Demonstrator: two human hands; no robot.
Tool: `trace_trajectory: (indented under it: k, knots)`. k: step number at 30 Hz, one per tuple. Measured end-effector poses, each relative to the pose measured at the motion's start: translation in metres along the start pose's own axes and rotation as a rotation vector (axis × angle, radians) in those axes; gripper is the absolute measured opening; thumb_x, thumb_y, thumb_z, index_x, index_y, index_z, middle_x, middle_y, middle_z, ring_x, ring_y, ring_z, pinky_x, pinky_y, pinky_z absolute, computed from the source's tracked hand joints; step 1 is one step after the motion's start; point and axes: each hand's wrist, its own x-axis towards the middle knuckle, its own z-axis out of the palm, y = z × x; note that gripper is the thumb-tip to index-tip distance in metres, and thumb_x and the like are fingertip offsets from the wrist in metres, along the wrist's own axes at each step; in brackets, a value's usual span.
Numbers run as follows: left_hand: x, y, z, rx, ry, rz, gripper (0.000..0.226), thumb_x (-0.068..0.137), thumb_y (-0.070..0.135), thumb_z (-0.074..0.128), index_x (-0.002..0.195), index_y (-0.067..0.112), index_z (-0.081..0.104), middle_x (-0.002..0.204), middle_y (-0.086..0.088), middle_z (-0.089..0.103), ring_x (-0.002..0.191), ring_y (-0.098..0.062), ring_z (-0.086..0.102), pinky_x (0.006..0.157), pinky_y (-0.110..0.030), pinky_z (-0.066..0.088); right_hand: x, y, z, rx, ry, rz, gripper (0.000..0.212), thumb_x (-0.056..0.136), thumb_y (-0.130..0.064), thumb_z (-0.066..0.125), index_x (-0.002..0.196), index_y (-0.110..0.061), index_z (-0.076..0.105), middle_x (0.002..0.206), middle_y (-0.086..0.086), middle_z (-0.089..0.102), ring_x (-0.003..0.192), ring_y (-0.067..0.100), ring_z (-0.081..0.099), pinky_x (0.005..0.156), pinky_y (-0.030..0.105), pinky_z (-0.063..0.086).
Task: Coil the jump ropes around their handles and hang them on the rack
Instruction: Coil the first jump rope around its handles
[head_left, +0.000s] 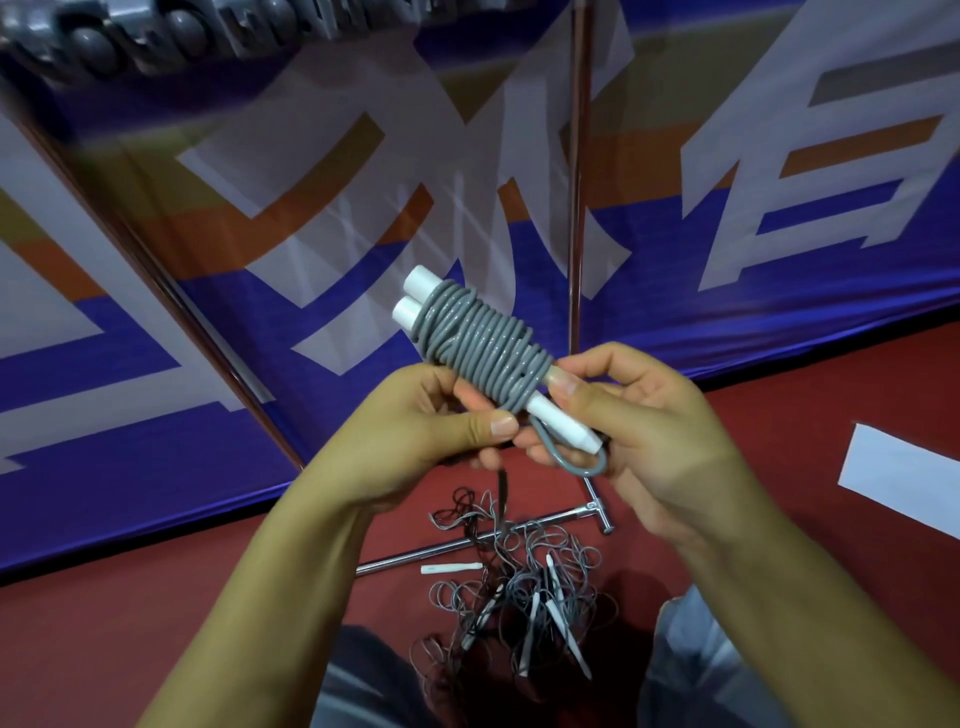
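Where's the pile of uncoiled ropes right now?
In the head view, the tangled ropes lie low and centre on the red floor, below both hands, across the rack's base bar.

I'm seeing a grey rope (480, 345) wound on white handles (418, 296). Red floor (156, 613), grey and black rope pile (519, 587), and a blue banner (675, 270) with white-and-orange lettering.

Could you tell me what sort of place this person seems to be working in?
Probably a sports hall or gym store area: a red floor like a court surface, a large printed banner along the wall, and a heap of jump ropes beside a metal rack.
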Motion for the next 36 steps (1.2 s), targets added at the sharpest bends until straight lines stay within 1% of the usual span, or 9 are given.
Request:
trace_trajectory:
  k: [5,9,14,17,19,24,29,33,36]
  knots:
    - [-0.001,-0.009,0.000,0.039,0.078,0.136,0.035,0.057,0.005,0.084,0.086,0.006,0.064,0.069,-0.004,0.068,0.059,-0.008,0.062,0.053,-0.018,0.048,0.003,-0.003,-0.003,-0.048,-0.077,0.047,0.026,0.068,-0.018,0.065,0.086,-0.002,0.058,0.071,0.020,0.070,0.060,0.028,0.069,0.057,0.034,0.059]
    - [-0.003,-0.014,0.000,0.014,0.101,0.278,0.082,0.056,0.026,0.088,0.128,0.020,0.049,0.115,-0.004,0.066,0.102,-0.019,0.065,0.083,-0.028,0.053,0.005,-0.006,-0.005,-0.068,-0.161,0.154,0.025,0.071,-0.022,0.062,0.086,-0.002,0.060,0.070,0.018,0.069,0.057,0.023,0.069,0.049,0.025,0.055]
    - [-0.004,-0.013,0.006,0.038,0.123,0.363,0.063,0.057,0.007,0.083,0.113,0.025,0.062,0.109,-0.002,0.071,0.099,-0.019,0.068,0.080,-0.028,0.054,0.008,-0.001,-0.007,-0.121,-0.179,0.232,0.029,0.079,-0.034,0.057,0.090,-0.008,0.062,0.073,0.010,0.070,0.062,0.014,0.070,0.051,0.022,0.055]
    - [-0.002,-0.012,0.005,-0.007,0.223,0.335,0.047,0.058,0.010,0.078,0.101,0.021,0.067,0.097,-0.004,0.073,0.089,-0.019,0.070,0.072,-0.026,0.054,0.010,0.011,-0.009,-0.388,-0.051,-0.008,0.030,0.076,-0.045,0.071,0.097,-0.026,0.060,0.096,-0.003,0.069,0.088,0.012,0.070,0.077,0.035,0.059]
    - [0.000,-0.013,0.005,-0.042,0.310,0.305,0.034,0.056,0.018,0.078,0.088,0.015,0.067,0.079,-0.002,0.071,0.065,-0.014,0.064,0.057,-0.023,0.049,0.007,0.015,-0.009,-0.587,-0.061,-0.184,0.042,0.064,-0.050,0.079,0.099,-0.039,0.059,0.104,-0.013,0.065,0.099,0.007,0.064,0.086,0.031,0.053]
    - [-0.003,-0.010,0.025,-0.188,0.324,0.250,0.017,0.066,0.008,0.073,0.074,0.008,0.058,0.052,0.005,0.048,0.037,-0.005,0.033,0.038,-0.016,0.026,0.006,0.026,-0.013,-0.922,0.012,-0.584,0.038,0.074,-0.032,0.077,0.108,-0.031,0.059,0.100,-0.018,0.059,0.094,-0.007,0.054,0.076,0.006,0.040]
    - [-0.007,-0.007,0.031,-0.261,0.285,0.154,0.012,0.076,0.013,0.064,0.065,0.016,0.060,0.052,0.006,0.041,0.038,-0.004,0.030,0.037,-0.016,0.017,0.006,0.022,-0.015,-0.850,0.015,-0.724,0.026,0.081,-0.029,0.068,0.106,-0.020,0.068,0.096,-0.009,0.068,0.090,-0.003,0.062,0.081,0.007,0.044]
    - [-0.010,-0.003,0.030,-0.177,0.237,0.151,0.015,0.075,0.014,0.066,0.062,0.022,0.065,0.052,0.007,0.046,0.039,-0.004,0.035,0.038,-0.015,0.024,0.003,0.018,-0.015,-0.703,-0.024,-0.601,0.020,0.081,-0.029,0.070,0.100,-0.032,0.066,0.096,-0.012,0.068,0.087,0.003,0.065,0.077,0.012,0.048]
    - [-0.012,-0.002,0.025,-0.202,0.136,0.144,0.006,0.076,0.008,0.066,0.078,0.012,0.062,0.062,0.003,0.053,0.048,-0.006,0.044,0.044,-0.016,0.035,-0.001,0.017,-0.009,-0.509,-0.016,-0.471,0.014,0.079,-0.030,0.072,0.086,-0.042,0.069,0.088,-0.015,0.070,0.084,0.005,0.067,0.074,0.017,0.053]
